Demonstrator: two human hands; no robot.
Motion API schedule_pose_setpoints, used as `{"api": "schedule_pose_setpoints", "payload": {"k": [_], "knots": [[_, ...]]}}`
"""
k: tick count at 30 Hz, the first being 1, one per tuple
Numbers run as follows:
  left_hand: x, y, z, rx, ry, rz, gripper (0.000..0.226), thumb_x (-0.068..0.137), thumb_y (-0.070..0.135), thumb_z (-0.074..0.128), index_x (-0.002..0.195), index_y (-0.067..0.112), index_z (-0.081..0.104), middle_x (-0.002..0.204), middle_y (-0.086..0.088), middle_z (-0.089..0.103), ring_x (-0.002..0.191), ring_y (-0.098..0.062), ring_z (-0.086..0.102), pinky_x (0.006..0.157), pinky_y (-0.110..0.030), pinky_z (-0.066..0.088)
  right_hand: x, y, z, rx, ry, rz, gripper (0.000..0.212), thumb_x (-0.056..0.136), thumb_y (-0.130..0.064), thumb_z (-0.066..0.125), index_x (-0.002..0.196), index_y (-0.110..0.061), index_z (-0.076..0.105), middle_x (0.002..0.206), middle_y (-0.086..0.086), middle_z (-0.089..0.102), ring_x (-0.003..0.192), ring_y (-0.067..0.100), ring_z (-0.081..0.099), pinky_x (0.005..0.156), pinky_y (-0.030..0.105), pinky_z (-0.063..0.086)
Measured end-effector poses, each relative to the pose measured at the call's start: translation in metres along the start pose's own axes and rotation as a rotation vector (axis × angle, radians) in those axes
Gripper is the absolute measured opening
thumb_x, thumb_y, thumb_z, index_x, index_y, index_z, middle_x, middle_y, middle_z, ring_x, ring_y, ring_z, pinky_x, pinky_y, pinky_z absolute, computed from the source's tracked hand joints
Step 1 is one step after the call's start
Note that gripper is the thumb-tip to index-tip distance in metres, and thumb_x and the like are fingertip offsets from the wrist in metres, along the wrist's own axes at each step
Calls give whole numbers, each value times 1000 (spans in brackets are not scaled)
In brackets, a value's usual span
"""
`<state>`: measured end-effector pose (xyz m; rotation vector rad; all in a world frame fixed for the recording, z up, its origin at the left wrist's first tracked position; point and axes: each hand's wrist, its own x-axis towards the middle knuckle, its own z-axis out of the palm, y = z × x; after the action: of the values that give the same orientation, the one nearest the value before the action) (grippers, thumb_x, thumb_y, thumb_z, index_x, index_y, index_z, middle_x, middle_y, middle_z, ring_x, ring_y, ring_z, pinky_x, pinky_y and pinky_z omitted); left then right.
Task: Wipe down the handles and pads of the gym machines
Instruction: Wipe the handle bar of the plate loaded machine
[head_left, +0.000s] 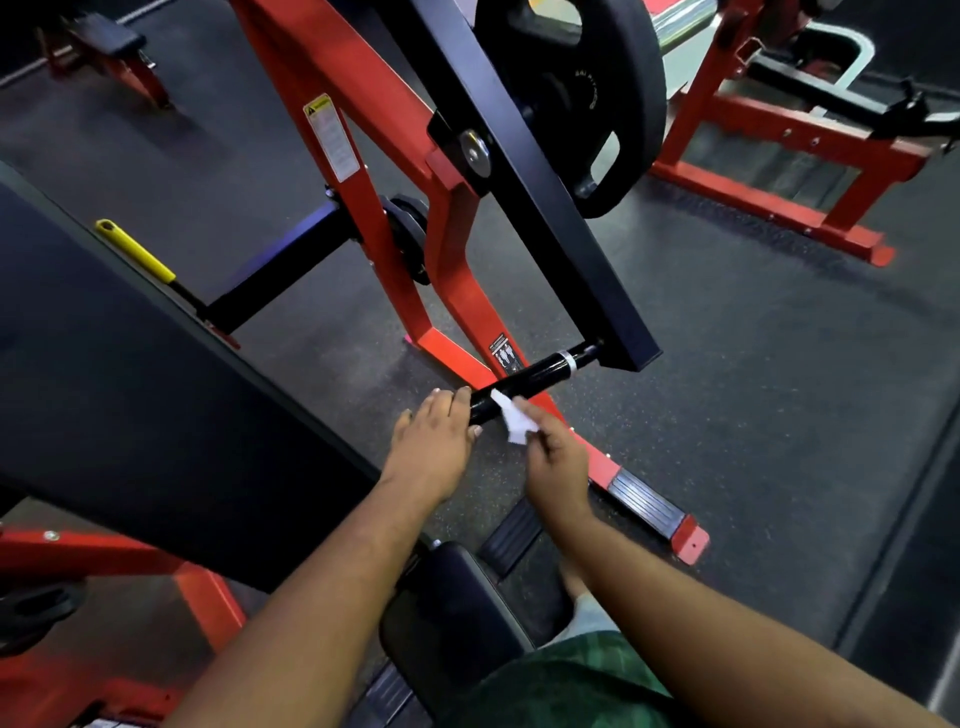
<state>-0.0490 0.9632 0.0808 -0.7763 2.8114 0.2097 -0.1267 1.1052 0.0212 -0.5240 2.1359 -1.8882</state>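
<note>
A glossy black handle sticks out from the lower end of the machine's black lever arm. My left hand grips the near end of that handle, fingers curled over it. My right hand pinches a small white wipe and holds it against the handle just right of my left hand. A large black back pad fills the left side, and a small black seat pad lies below my forearms.
The machine's red frame rises ahead, carrying a black weight plate. A yellow adjustment lever sits beside the back pad. A red foot bar with ribbed treads lies on the dark rubber floor. Another red machine stands at right.
</note>
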Motion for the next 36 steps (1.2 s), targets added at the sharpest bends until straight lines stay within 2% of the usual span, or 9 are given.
{"api": "schedule_pose_setpoints", "payload": {"k": [4,7,13,16,22,25,28,32,36], "knots": [[-1,1,-1,-3,0,-1,56,110,42,33,159,17,23,154,-5,41,149,-24,33,117,-51,34,44,13,-8,484,436,591,23,104,-9,52,121,-7,68,108,6,73,101,24,69,88,36,56],[-2,1,-1,-7,1,2,56,110,42,33,159,17,23,155,-5,40,151,-24,29,117,-51,33,59,1,10,620,382,635,20,105,-9,51,113,-2,68,105,15,72,94,27,68,84,36,57],[-2,2,-1,1,6,-1,57,109,42,37,158,17,24,153,-5,41,148,-25,34,116,-49,35,15,-21,37,640,211,716,23,101,3,50,104,-6,71,85,2,74,74,14,65,63,23,51],[-1,2,-1,15,2,-5,57,109,42,37,158,17,24,152,-5,42,147,-25,35,115,-49,35,0,-23,31,653,59,718,20,100,5,51,109,2,69,91,11,74,72,16,65,62,24,51],[-1,4,-2,5,6,-13,56,109,43,36,157,18,23,150,-4,43,145,-25,37,114,-49,37,61,2,-6,467,353,700,19,98,-6,55,99,-12,73,107,19,75,89,25,70,86,43,57],[-1,4,-2,5,3,-22,55,109,43,37,157,18,24,151,-4,43,145,-25,37,114,-49,37,52,-7,12,337,235,618,19,100,-10,56,108,-8,73,107,11,76,97,19,71,97,46,56],[-1,3,-1,13,1,-18,56,109,42,36,159,18,24,153,-5,41,147,-25,35,115,-49,36,14,-25,18,241,40,476,20,101,-8,55,92,-14,73,84,-13,74,79,2,65,77,30,53],[-1,2,-2,12,0,-15,56,109,43,37,158,18,25,151,-4,42,146,-24,36,114,-49,37,-4,-36,-4,175,-186,373,31,100,-4,54,89,-24,75,90,-1,77,83,12,68,79,38,56],[-1,4,-2,-4,9,-25,55,109,43,38,156,19,26,148,-4,45,142,-24,40,113,-49,38,46,-30,-34,88,53,276,26,102,-11,55,117,-20,75,107,1,77,102,17,70,91,39,55]]}}
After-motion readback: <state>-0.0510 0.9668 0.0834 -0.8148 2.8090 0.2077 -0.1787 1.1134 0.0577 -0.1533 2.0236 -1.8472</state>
